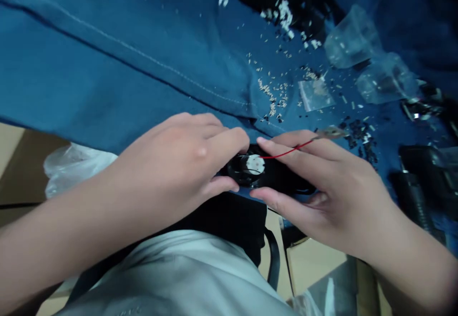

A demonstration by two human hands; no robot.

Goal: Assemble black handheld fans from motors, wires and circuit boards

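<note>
My left hand (189, 151) grips the left end of a small black casing (281, 175), its fingers curled over the far side and its thumb along the near side. Around the right part of the same casing is my right hand (325, 180), fingers behind and thumb in front. Between the two hands a white round disc (255, 164) shows on top of the casing. From beside the disc a thin red wire (286, 153) runs over my right fingers to a small flat brownish piece (331, 132) resting on that hand. The left end of the casing is hidden.
Blue cloth (118, 82) covers the work surface. Tiny pale parts (274, 99) and small black parts (359, 134) lie scattered beyond my hands. Farther right are a small clear bag (315, 95), two clear plastic cups (352, 39) and black pieces (415, 196).
</note>
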